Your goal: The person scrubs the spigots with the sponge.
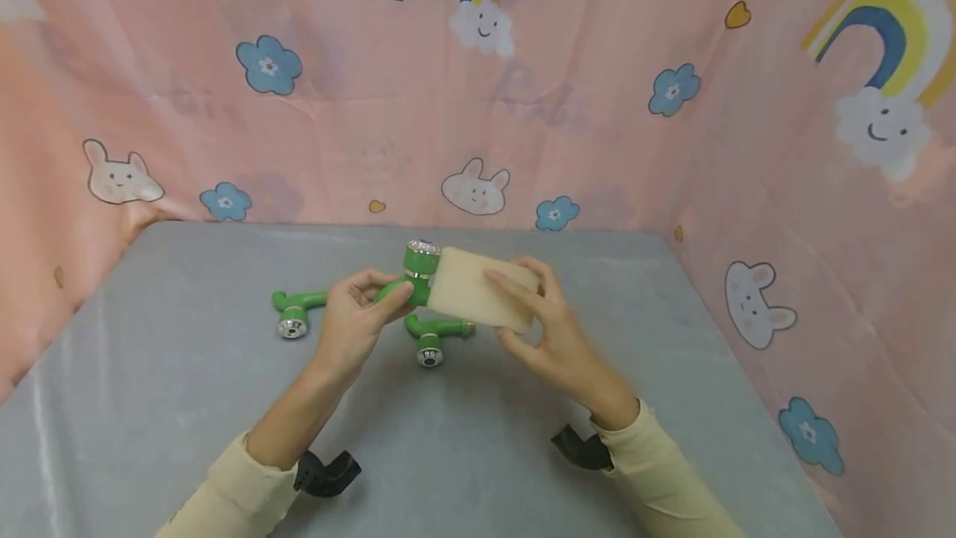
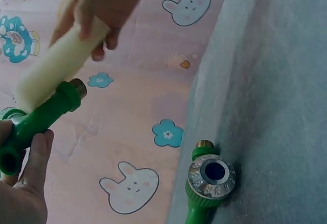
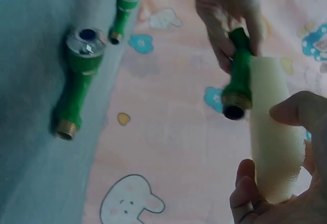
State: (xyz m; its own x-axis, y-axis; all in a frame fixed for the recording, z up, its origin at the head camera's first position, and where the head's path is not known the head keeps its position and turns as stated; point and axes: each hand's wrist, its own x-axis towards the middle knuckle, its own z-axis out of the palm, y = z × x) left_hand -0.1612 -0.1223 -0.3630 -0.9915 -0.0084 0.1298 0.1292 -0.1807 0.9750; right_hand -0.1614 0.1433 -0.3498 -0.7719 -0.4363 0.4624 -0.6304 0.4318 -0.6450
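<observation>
My left hand [image 1: 354,314] grips a green tap [image 1: 420,272] by its spout end, lifted over the table, with its chrome-topped knob pointing up in the head view. A pale cream sponge [image 1: 478,289] is pinched between the thumb and fingers of my right hand [image 1: 553,330]. One side of the sponge [image 3: 276,132] lies against the body of the held tap [image 3: 239,83] in the right wrist view. The brass threaded end of that tap [image 2: 77,87] shows in the left wrist view.
Two more green taps lie on the grey table [image 1: 478,455]: one tap [image 1: 431,340] below the hands, another tap [image 1: 293,314] to the left, partly behind my left hand. Pink patterned cloth [image 1: 597,131] rises behind and beside the table. Black wrist mounts [image 1: 329,474] stick out from both sleeves.
</observation>
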